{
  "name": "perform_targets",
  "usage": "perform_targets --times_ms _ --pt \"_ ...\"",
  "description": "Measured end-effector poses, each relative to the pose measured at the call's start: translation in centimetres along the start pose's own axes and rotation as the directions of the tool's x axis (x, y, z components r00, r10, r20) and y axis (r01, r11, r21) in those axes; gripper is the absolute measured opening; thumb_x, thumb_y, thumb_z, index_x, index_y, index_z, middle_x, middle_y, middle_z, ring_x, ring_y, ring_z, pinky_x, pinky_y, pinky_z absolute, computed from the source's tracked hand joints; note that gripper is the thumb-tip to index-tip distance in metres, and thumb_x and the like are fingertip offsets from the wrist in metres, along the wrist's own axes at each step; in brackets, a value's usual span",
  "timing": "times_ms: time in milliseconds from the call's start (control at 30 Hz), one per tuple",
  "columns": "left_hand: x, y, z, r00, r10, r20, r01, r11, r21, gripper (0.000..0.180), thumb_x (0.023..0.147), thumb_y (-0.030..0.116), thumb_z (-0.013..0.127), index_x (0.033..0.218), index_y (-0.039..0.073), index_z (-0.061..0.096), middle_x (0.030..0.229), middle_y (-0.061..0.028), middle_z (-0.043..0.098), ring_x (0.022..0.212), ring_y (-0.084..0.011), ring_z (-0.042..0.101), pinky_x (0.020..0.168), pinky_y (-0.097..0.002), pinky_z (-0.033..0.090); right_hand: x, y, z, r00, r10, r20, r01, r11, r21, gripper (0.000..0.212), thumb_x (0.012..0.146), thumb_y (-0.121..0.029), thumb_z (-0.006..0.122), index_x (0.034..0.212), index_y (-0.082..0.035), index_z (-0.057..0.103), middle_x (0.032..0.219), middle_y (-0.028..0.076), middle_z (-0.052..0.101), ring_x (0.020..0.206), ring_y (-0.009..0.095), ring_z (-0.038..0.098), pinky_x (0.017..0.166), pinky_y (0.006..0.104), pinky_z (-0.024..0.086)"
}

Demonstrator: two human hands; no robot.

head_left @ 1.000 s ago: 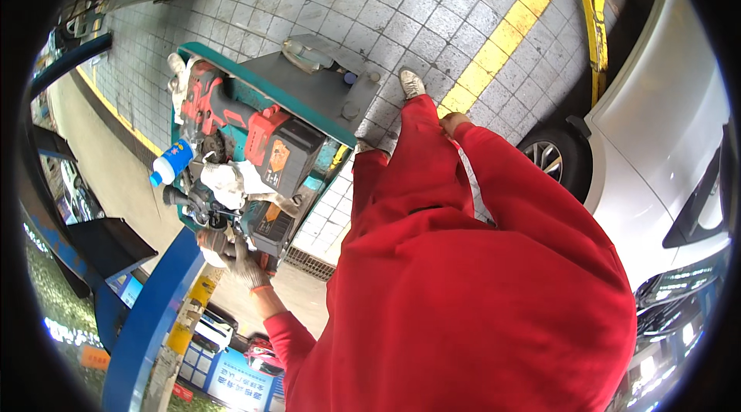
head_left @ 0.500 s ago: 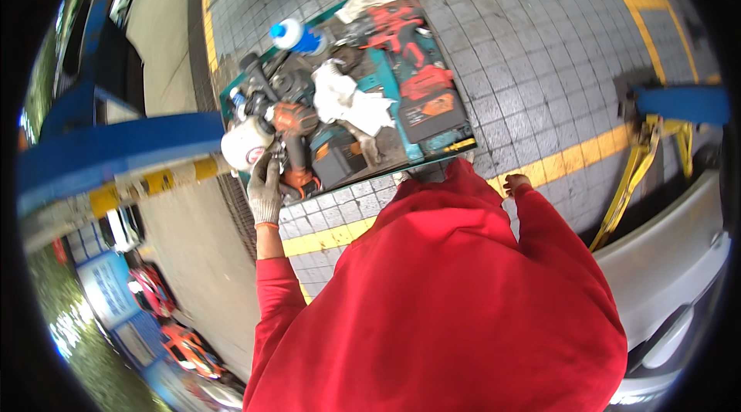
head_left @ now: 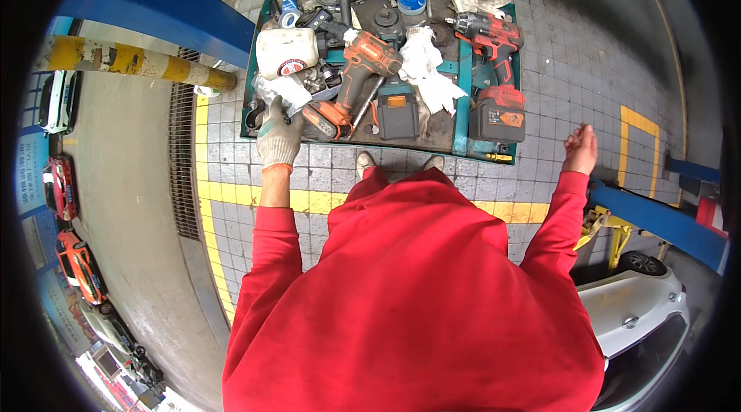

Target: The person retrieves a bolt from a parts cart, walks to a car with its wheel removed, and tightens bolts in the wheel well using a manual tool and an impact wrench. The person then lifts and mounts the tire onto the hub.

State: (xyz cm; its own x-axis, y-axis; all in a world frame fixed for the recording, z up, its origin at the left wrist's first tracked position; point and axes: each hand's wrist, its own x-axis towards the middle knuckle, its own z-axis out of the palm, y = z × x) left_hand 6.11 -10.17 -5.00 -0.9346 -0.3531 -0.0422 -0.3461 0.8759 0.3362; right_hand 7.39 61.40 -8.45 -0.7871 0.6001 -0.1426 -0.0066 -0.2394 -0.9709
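Grey-gloved in knit, the left hand (head_left: 279,130) is set by crinkled film (head_left: 287,92) at the tray (head_left: 462,130)'s eight o'clock, openness and hold unclear; the right hand (head_left: 580,151), empty, is half-curled at four.

Person's gloved L hand (head_left: 279,138): grip on whitish wrap (head_left: 287,92) unclear. Small parts (head_left: 330,74) by orange drill (head_left: 361,68) too tiny to ID. White car (head_left: 634,311) pt. hidden by red top (head_left: 409,296); blue post (head_left: 166,6) cut off, upper L.
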Motion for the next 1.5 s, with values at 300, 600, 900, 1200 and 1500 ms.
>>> perform_targets --times_ms 300,600,900,1200,1500 --pt "7.7 -1.5 -1.9 0.96 -0.27 0.073 0.27 0.963 0.008 0.092 0.09 0.051 0.078 0.164 0.008 0.043 0.164 -0.0249 0.05 0.137 -0.043 0.064 0.108 -0.0538 0.055 -14.0 -7.5 17.3 0.956 -0.118 0.27 0.169 0.97 -0.176 0.026 0.116 -0.025 0.058 0.124 -0.002 0.066 0.094 0.003 0.064 0.074 0.009 0.056 0.069 0.0252 0.046" --pt "14.0 -3.5 -1.5 0.952 0.015 0.307 -0.022 1.0 0.021 0.09 0.08 0.042 0.089 0.156 0.01 0.054 0.148 -0.0224 0.066 0.133 -0.039 0.068 0.111 -0.0484 0.055 -21.0 -4.6 22.2 0.932 0.048 0.359 0.085 0.934 -0.346 0.018 0.114 -0.022 0.063 0.118 -0.005 0.07 0.09 0.0 0.067 0.074 0.006 0.057 0.067 0.0228 0.046" --pt "16.6 -3.0 -1.9 0.945 -0.016 0.327 -0.044 0.983 0.176 0.053 0.086 0.042 0.078 0.13 0.013 0.076 0.128 -0.0242 0.075 0.122 -0.0429 0.071 0.099 -0.051 0.059 -22.5 -3.0 23.6 0.892 0.144 0.429 0.04 0.92 -0.391 0.021 0.116 -0.022 0.06 0.122 -0.004 0.069 0.091 -0.001 0.064 0.074 0.007 0.056 0.069 0.0235 0.046" --pt "15.6 -3.3 -2.8 0.971 0.065 0.23 -0.123 0.962 0.245 0.039 0.1 0.038 0.064 0.13 0.016 0.077 0.14 -0.0223 0.07 0.123 -0.0436 0.071 0.105 -0.0509 0.057 -21.4 -2.7 24.3 0.854 0.119 0.506 0.081 0.931 -0.356 0.021 0.115 -0.021 0.062 0.12 -0.002 0.071 0.091 -0.001 0.065 0.075 0.005 0.055 0.069 0.0225 0.046" --pt "14.1 -6.6 -4.4 0.994 -0.052 0.094 0.069 0.98 -0.189 0.045 0.097 0.04 0.067 0.125 0.005 0.072 0.116 -0.0233 0.079 0.111 -0.0389 0.076 0.101 -0.0459 0.057 -20.7 -2.6 25.0 0.835 0.135 0.534 0.099 0.917 -0.386 0.021 0.115 -0.021 0.063 0.118 -0.002 0.07 0.091 -0.001 0.065 0.076 0.006 0.054 0.069 0.0234 0.046"
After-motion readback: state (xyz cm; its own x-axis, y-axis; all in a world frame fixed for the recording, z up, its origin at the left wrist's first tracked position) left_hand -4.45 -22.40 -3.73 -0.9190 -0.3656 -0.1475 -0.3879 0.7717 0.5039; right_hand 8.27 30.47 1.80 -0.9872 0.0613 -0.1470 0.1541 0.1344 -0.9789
